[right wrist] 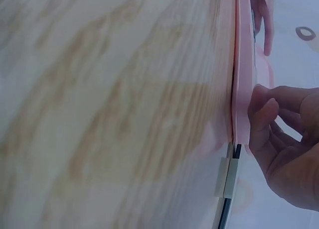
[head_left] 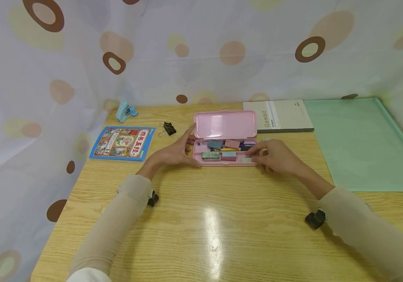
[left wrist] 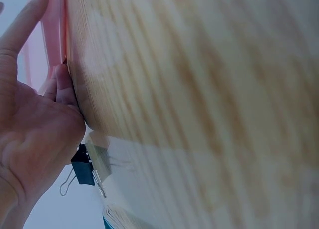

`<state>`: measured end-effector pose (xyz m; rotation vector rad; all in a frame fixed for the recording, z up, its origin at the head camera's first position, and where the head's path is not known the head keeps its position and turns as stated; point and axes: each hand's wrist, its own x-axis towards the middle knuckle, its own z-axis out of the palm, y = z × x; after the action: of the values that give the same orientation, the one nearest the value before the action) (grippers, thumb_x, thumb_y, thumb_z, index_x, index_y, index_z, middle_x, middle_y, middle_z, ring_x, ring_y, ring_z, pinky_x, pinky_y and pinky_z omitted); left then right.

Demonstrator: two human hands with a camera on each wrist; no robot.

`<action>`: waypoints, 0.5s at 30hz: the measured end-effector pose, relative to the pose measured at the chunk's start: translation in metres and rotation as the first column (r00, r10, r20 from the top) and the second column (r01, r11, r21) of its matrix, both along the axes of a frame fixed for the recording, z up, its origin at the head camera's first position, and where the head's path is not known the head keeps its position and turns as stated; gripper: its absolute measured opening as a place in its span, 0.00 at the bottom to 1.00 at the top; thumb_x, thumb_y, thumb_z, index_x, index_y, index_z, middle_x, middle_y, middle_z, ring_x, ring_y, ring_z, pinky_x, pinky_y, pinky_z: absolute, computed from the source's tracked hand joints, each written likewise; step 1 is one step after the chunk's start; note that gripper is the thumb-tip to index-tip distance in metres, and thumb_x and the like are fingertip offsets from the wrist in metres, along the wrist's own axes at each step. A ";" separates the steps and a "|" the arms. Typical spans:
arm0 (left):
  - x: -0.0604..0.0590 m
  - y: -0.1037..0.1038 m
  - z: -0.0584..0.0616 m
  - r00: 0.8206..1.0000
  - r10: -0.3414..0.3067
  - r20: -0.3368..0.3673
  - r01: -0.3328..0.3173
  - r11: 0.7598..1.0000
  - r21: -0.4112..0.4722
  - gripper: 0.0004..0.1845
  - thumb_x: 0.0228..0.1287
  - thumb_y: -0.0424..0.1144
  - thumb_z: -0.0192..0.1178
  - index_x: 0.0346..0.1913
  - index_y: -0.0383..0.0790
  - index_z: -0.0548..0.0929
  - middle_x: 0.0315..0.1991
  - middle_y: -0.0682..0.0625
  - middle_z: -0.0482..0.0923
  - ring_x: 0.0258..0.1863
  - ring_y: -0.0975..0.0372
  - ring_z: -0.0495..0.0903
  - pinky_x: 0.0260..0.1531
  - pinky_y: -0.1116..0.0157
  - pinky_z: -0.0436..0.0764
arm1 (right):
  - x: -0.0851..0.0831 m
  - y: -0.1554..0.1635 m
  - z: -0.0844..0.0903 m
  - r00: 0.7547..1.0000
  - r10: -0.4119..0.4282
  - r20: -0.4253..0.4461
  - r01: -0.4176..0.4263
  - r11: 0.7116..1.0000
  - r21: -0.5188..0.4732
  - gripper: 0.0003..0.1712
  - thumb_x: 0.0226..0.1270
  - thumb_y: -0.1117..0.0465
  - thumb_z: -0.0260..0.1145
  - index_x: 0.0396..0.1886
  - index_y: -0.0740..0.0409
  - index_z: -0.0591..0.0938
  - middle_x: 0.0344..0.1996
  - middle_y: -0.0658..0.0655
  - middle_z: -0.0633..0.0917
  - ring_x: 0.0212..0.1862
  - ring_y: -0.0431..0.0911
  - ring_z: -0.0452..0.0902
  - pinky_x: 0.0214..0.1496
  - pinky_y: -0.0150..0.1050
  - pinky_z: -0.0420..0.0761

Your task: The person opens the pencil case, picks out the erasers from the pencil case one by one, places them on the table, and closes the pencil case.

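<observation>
A pink pencil case (head_left: 225,163) lies with its lid (head_left: 226,124) raised; pens, a yellow pencil and several erasers fill its compartments. My left hand (head_left: 175,153) rests against the left end, thumb by the front corner and index finger along the lid's side. At the right end, my right hand (head_left: 275,156) pinches a small whitish eraser (head_left: 246,159) inside the front compartment. Its thumb and fingers bend together over the rim in the right wrist view, where the eraser is hidden. A pale block (right wrist: 230,178) sits on the table just past the case, partly behind that hand.
Left of the case lie a black binder clip (head_left: 169,128), a blue-edged booklet (head_left: 124,143) and a light-blue hole-punch-like tool (head_left: 124,112). A notebook (head_left: 282,115) is behind on the right, beside a green mat (head_left: 367,145). A patterned curtain (head_left: 201,70) backs the wooden table.
</observation>
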<state>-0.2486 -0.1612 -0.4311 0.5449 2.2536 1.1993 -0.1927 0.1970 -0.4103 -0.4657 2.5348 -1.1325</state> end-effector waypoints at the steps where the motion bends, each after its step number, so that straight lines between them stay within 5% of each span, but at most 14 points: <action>1: 0.000 0.000 0.000 1.000 -0.002 -0.001 0.002 1.000 0.001 0.71 0.57 0.45 0.80 0.83 0.68 0.29 0.76 0.44 0.56 0.69 0.51 0.64 0.73 0.51 0.64 | 0.000 -0.001 0.000 1.000 -0.008 -0.005 0.008 1.000 0.001 0.12 0.75 0.66 0.66 0.53 0.60 0.88 0.20 0.56 0.83 0.15 0.44 0.70 0.16 0.34 0.68; 15: 0.001 0.000 0.000 1.000 0.001 0.003 -0.001 1.000 0.001 0.70 0.58 0.45 0.79 0.83 0.70 0.29 0.75 0.43 0.55 0.69 0.50 0.64 0.74 0.50 0.63 | -0.004 0.013 0.010 0.990 -0.116 0.078 0.125 0.986 -0.112 0.10 0.77 0.62 0.65 0.50 0.58 0.89 0.24 0.63 0.85 0.18 0.44 0.72 0.20 0.39 0.74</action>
<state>-0.2480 -0.1609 -0.4312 0.5426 2.2514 1.2005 -0.1968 0.2101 -0.4006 -0.2977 2.4734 -1.3224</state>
